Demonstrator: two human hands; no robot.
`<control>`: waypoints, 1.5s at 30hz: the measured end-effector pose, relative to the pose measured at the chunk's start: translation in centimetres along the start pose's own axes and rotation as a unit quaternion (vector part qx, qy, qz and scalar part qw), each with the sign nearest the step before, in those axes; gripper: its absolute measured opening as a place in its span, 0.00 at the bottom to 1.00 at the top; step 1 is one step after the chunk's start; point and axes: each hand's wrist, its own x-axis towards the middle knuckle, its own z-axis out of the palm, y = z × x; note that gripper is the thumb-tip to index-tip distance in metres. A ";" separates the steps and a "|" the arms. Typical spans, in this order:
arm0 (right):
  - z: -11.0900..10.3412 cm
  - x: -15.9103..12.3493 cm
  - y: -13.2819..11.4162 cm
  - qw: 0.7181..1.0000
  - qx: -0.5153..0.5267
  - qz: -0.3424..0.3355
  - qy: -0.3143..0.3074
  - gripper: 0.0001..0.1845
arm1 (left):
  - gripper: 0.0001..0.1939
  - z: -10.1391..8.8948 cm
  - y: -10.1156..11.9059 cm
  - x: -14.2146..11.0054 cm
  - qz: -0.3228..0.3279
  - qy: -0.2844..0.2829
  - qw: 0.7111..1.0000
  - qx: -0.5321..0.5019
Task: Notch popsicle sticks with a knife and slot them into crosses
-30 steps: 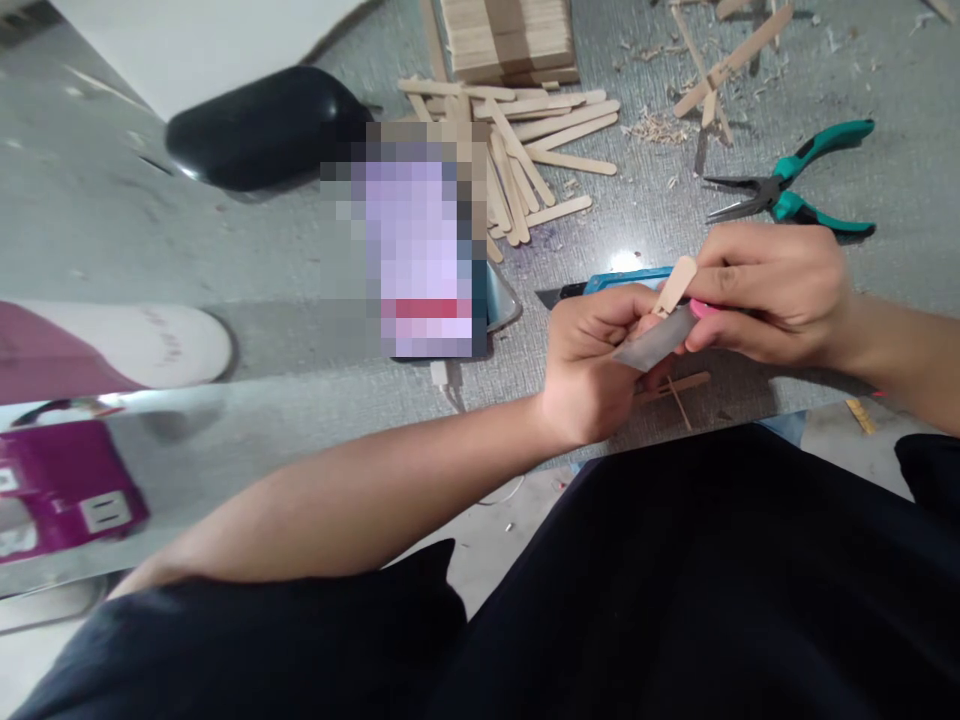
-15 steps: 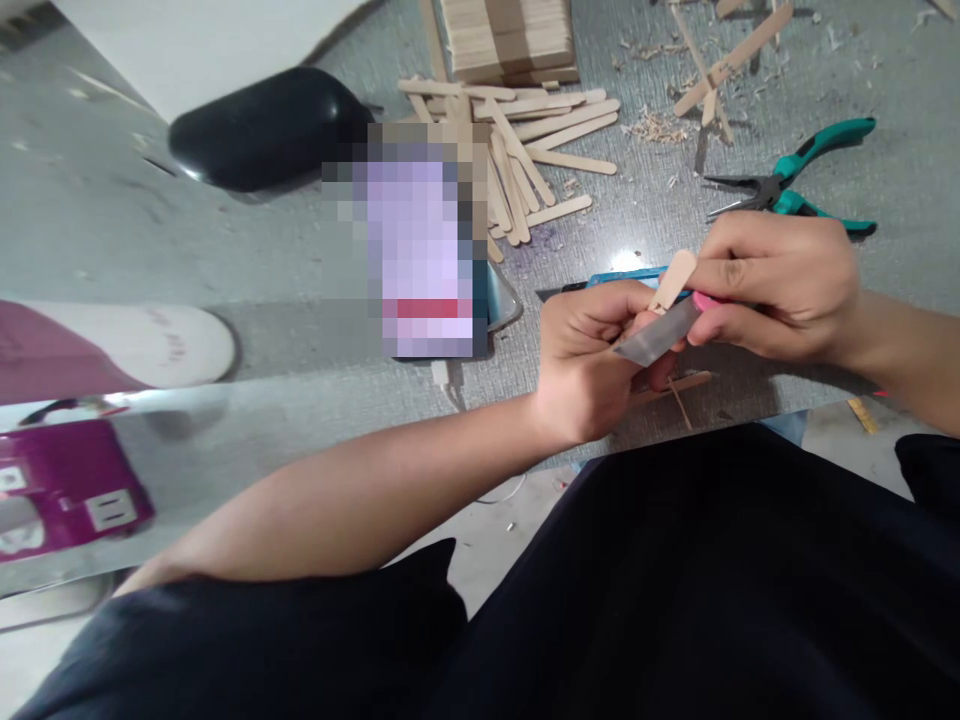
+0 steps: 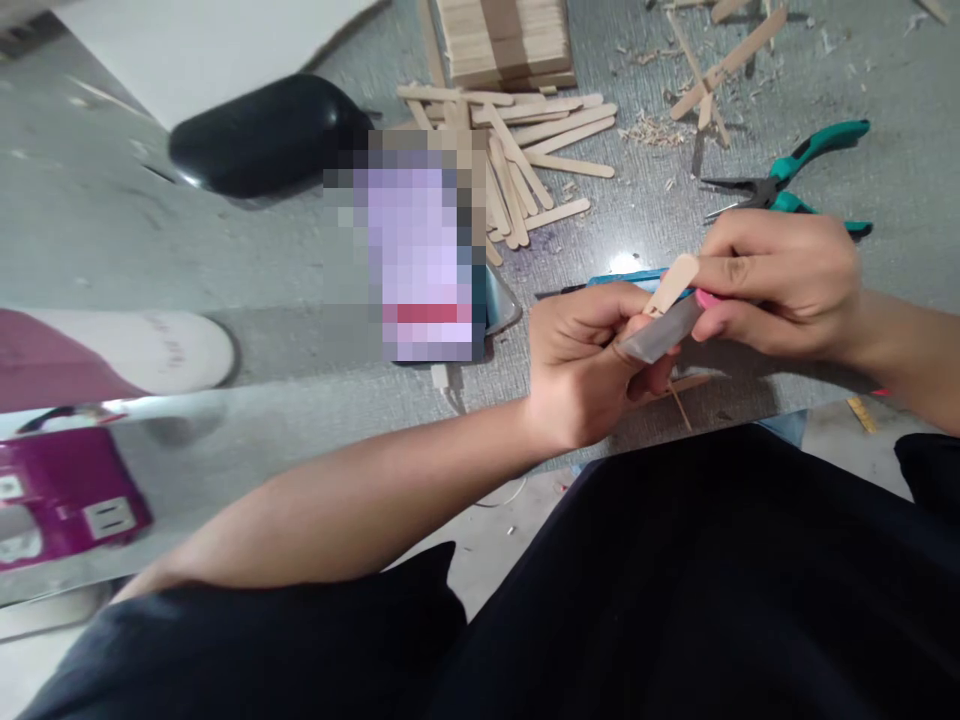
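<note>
My left hand [image 3: 581, 365] is closed around a wooden craft stick [image 3: 673, 284], whose rounded end juts up to the right. A small notch shows in the stick near my left thumb. My right hand [image 3: 780, 285] grips a knife with a pink handle [image 3: 706, 299]. Its wide flat blade [image 3: 661, 332] lies across the left fingers, just below the stick. Behind both hands a blue cutter [image 3: 626, 280] rests on the table, partly covered. Under my left hand, thin crossed sticks [image 3: 681, 400] are partly visible.
Pliers with green handles [image 3: 821, 150] lie beyond my right hand. Loose craft sticks [image 3: 555, 160] and a stacked bundle [image 3: 506, 40] are farther back, near wood shavings [image 3: 656, 130] and joined sticks [image 3: 724, 75]. A pixelated phone [image 3: 424, 260], black case [image 3: 266, 135] and purple power strip [image 3: 75, 495] are leftward.
My left hand has shifted slightly left, and the blade tip has moved a little to the right. Both hands keep their holds; the whole view has shifted slightly.
</note>
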 end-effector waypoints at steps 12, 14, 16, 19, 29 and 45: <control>-0.1 0.1 0.0 0.999 0.005 0.016 -0.030 0.29 | 0.19 0.7 -0.6 0.0 -0.020 0.016 0.999 -0.031; -0.1 0.0 0.4 1.000 0.012 -0.002 -0.013 0.28 | 0.20 0.6 -0.8 -0.1 -0.010 0.028 0.999 -0.033; -0.1 -0.1 0.7 1.000 0.015 -0.010 -0.006 0.26 | 0.22 0.5 -0.9 -0.2 -0.002 0.034 0.999 -0.029; -0.4 -0.1 0.8 1.000 0.011 0.005 -0.024 0.27 | 0.24 0.6 -0.8 -0.3 -0.019 0.044 0.999 -0.022; -0.6 0.1 0.9 0.993 0.009 0.075 -0.089 0.36 | 0.23 0.6 0.0 -0.1 -0.055 0.016 0.998 -0.035; -0.4 0.0 1.0 0.998 0.049 -0.020 -0.045 0.25 | 0.16 0.4 -0.7 -0.3 -0.014 0.023 1.000 0.004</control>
